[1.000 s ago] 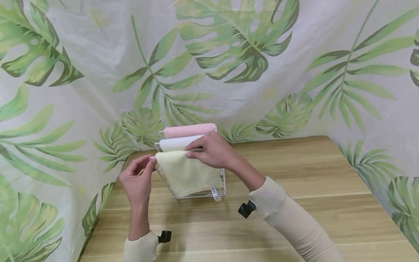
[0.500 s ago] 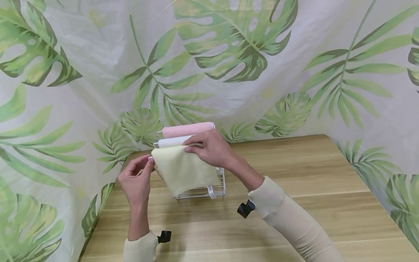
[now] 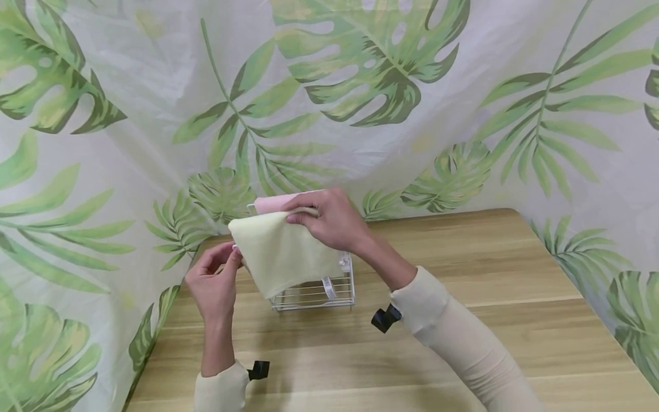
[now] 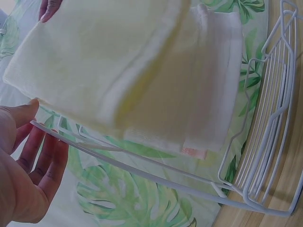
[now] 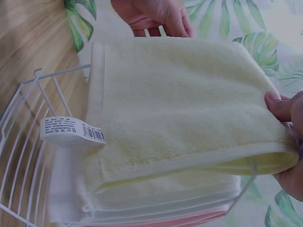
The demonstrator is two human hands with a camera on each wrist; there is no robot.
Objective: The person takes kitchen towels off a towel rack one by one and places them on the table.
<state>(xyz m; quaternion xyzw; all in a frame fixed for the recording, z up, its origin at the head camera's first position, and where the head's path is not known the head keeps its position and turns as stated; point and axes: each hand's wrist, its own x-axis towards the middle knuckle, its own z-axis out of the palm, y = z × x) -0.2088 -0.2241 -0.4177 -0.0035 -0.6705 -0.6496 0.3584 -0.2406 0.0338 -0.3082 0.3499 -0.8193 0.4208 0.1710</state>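
On the far left part of the wood-grain desk (image 3: 463, 269), before you: one white wire rack (image 3: 313, 306), standing, its slatted base toward your near side.

Item, your right hand (image 3: 334, 220): thumb and fingers pinching the upper fold of the yellow towel, with your forearm reaching in from the near right.

Item, yellow towel (image 3: 288, 252): one piece, folded over, raised above the rack and tilted, its fold draped toward you and its left corner just above your other hand. The lower edge hangs clear of the base slats. Whether its underside touches a rack bar, you cannot tell from these views. Attached at its near right edge: one white label (image 5: 73, 131), printed with small text and a barcode.

Item, your left hand (image 3: 213, 280): thumb and fingertips pinching the left end of a rack wire, below the yellow towel's left corner.

Item, white towel (image 4: 222, 85): hanging on the rack beyond the yellow one, which hides it from your head view.

Item, pink towel (image 3: 275, 203): hanging on the rack at the far end, partly behind your right hand.

Item, cream sleeves (image 3: 453, 326): two, one on each of your arms, each with a black device (image 3: 386, 318) at the cuff.

Item, leaf-patterned sheet (image 3: 412, 143): white with green foliage, spread behind the desk on the far side and along the left.
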